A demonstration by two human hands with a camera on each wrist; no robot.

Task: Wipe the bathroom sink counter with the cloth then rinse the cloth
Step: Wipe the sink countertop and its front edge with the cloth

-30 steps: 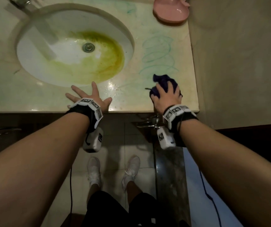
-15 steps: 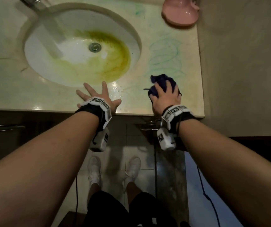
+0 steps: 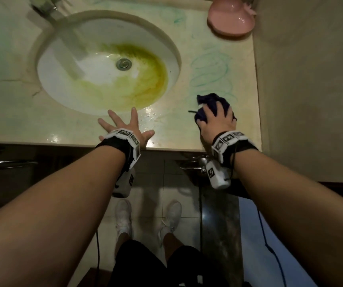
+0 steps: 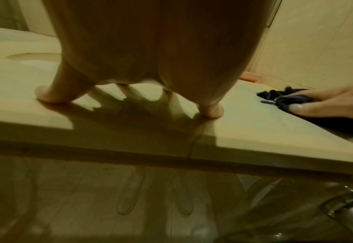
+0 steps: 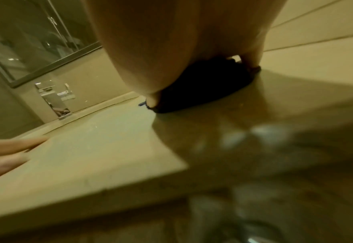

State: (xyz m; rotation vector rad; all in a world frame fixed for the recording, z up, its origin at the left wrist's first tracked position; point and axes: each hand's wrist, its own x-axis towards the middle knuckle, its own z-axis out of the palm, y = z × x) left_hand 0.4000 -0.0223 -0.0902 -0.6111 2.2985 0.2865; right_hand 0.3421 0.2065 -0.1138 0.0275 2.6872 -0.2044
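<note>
No readable writing anywhere, only black-and-white marker squares on both wristbands. The cloth (image 3: 212, 104), dark navy and bunched into a crumpled wad with a loose thread trailing toward the sink (image 3: 108, 63), sits on the table (image 3: 11, 117) just right of the basin, at the near end of green scribble marks (image 3: 210, 73). Right hand (image 3: 216, 121) presses down on it, fingers spread and curled over the wad, grip grasping the cloth. Left hand (image 3: 125, 127) is flat on the table at the sink's near rim, fingers splayed, grip released. The sink bowl shows a yellow-green stain.
</note>
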